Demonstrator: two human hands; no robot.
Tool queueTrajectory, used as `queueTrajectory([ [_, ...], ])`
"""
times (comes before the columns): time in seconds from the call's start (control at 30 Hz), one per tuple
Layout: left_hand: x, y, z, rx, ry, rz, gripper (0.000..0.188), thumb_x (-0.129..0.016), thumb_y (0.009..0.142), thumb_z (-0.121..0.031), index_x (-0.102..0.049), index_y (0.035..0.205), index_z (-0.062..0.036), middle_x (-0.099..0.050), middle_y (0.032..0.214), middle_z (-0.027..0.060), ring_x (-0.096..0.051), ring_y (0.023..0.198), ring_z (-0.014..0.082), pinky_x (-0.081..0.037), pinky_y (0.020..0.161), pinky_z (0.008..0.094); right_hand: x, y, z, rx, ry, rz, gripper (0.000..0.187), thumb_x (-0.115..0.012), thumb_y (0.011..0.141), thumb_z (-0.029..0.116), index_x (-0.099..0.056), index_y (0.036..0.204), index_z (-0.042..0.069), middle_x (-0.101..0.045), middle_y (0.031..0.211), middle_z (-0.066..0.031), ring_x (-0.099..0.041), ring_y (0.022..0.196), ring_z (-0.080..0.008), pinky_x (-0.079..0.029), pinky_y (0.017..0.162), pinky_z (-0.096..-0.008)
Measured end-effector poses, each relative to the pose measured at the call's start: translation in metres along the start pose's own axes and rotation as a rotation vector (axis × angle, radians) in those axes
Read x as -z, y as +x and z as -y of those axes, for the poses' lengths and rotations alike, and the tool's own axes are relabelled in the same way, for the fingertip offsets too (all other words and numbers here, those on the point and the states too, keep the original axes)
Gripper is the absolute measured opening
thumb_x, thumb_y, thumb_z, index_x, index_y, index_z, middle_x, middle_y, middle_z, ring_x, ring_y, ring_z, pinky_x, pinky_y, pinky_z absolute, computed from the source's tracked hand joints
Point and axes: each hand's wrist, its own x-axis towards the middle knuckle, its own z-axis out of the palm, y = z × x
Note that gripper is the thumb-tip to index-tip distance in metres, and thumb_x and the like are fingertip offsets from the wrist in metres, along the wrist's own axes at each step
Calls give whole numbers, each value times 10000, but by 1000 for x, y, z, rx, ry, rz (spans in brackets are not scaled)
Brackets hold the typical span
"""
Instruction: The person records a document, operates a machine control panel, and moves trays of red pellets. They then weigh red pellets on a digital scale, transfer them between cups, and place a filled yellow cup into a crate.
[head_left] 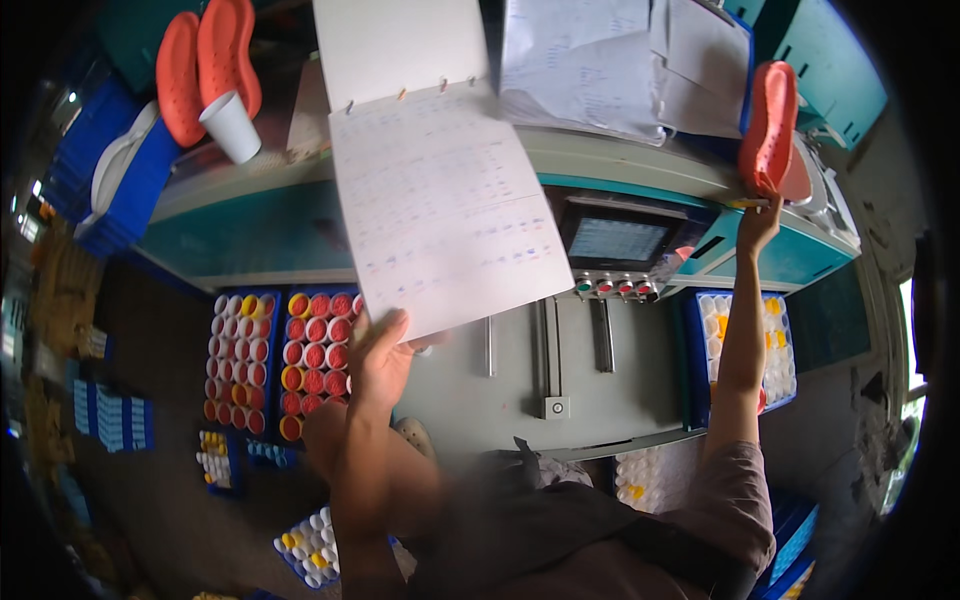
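My left hand [382, 362] grips the lower edge of a ring-bound notebook [450, 220], thumb on top of the page. The notebook is open, its upper leaf folded up, and the lower page bears rows of faint handwriting. At the far right, my right arm is stretched out. The fingers of my right hand [762, 220] close at the lower end of a red shoe sole [770, 125] dotted with small holes. A thin yellowish stick [746, 203], perhaps a pen, juts from the same hand. Beside it lies a paler sole [797, 183].
Two more red soles [228, 55] and a white cup [231, 127] stand at the back left. A blue clipboard with papers [590, 65] lies at the back. A control panel with a screen [620, 238] faces me. Blue crates of cups [240, 360] [745, 340] flank the machine.
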Motion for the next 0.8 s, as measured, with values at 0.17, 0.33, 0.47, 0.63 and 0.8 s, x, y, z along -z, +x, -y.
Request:
queueTrajectory([
  [0.17,-2,-3,0,17,-26,-59,495,-535,978,-85,-393,1438,28,-612,1323,197,-651,1176,337,-597,894,507,1,-4,15,1,-77,-49,282,-775,896,172,-588,1090,89,-724,1014,-172,-713,884,-338,-554,739,-401],
  [0.33,-2,-2,1,-1,-41,-43,484,-528,980,-79,-398,1429,43,-616,1318,197,-653,1171,339,-601,888,506,-1,-5,17,9,-103,-64,290,-771,899,172,-559,1072,76,-713,1024,-183,-705,889,-343,-552,741,-408],
  [0.47,2,0,1,8,-50,4,496,-520,985,-97,-390,1442,45,-609,1331,204,-648,1177,345,-601,888,512,-1,-7,16,14,-128,-60,321,-761,891,145,-531,1106,82,-702,1038,-191,-698,900,-359,-548,738,-421],
  [0.63,0,1,4,-8,-90,-9,525,-483,988,-181,-391,1450,51,-608,1334,210,-646,1176,348,-599,880,514,-1,-7,14,-10,-128,-54,324,-746,888,131,-511,1106,81,-694,1020,-193,-692,896,-370,-544,743,-434],
  [0.8,2,0,7,-4,-73,-14,560,-474,965,-267,-432,1431,42,-600,1346,210,-641,1170,355,-591,852,520,-2,-8,7,-33,-102,-57,299,-735,908,153,-510,1088,71,-689,1007,-203,-692,898,-372,-541,747,-438],
])
